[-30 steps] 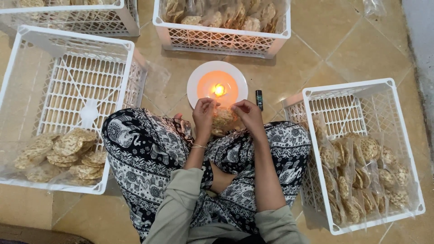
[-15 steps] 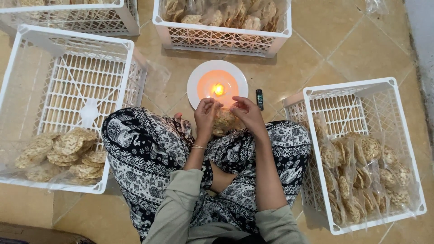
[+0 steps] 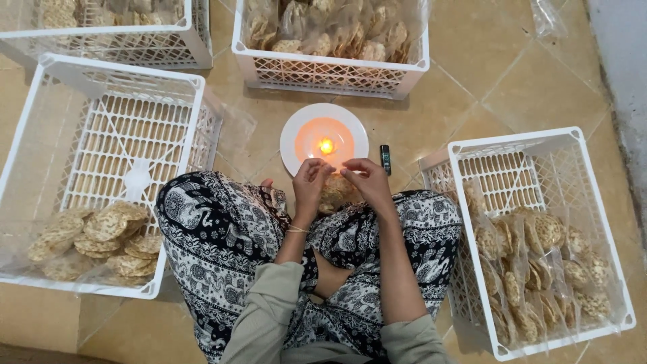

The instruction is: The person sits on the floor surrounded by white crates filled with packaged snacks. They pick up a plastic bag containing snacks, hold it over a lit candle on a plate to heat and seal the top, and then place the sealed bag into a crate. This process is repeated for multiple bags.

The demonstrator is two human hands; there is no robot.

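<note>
- Person sits cross-legged on a tan tiled floor (image 3: 526,87), in loose black-and-white patterned trousers, seen from straight above.
- Both hands meet just below centre frame, holding a clear plastic bag of round crackers (image 3: 339,191) in the lap. The bag sits between and just under the hands, and its top edge points up-frame toward the flame.
- Left hand (image 3: 311,180): fingers curled and pinching the bag's top edge, with a thin bracelet on the wrist.
- Right hand (image 3: 367,182): fingers pressed together on the same edge from the other side. The fingertips of the two hands nearly touch.
- Just above the hands, a white round plate (image 3: 291,138) holds a small lit flame (image 3: 326,145) that glows orange over it. The hands are just beside the plate's lower rim and both about equally near the flame.
- A small dark lighter (image 3: 385,158) lies on the floor right of the plate, long axis running up and down.
- White lattice plastic crates all around: left crate (image 3: 47,74) with a pile of bagged crackers in its lower corner, right crate (image 3: 539,141) with bagged crackers standing in rows, and top crate (image 3: 330,71) filled with more bags.
- The crackers look pale, bumpy and disc-shaped; the bags are thin and glossy.
</note>
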